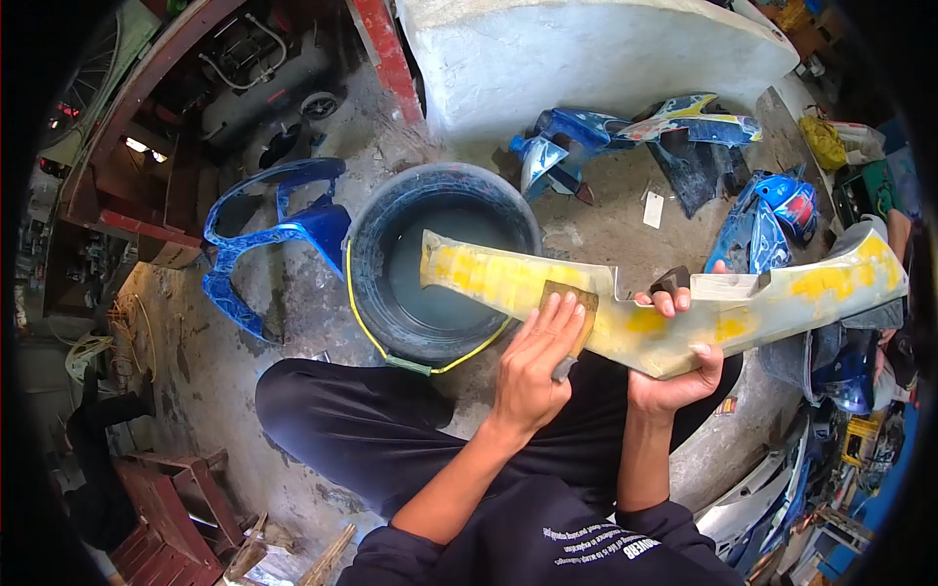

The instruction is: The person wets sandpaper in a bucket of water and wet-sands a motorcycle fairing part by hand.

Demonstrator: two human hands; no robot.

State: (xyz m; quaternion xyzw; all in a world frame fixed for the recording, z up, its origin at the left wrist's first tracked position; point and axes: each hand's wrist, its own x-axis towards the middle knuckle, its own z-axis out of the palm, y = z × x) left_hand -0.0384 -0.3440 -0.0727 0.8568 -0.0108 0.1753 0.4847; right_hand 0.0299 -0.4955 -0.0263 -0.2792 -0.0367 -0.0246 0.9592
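Observation:
A long panel (635, 327), pale with yellow patches, lies across the view above my crossed legs. Its left end reaches over a black bucket (363, 217) holding cloudy water. My left hand (535, 369) presses a brown sanding sheet (570, 296) against the panel's face, left of its notch; the fingers lie extended together over the sheet. My right hand (676, 376) grips the panel from below near the middle, thumb on the near face and fingertips curled over the upper edge.
A blue frame-like part (322, 230) lies left of the bucket. Blue fairing pieces (576, 132) and a blue-red part (787, 205) rest at the upper right. A white curved panel (586, 59) stands at the back, and a red wooden stool (171, 518) at lower left.

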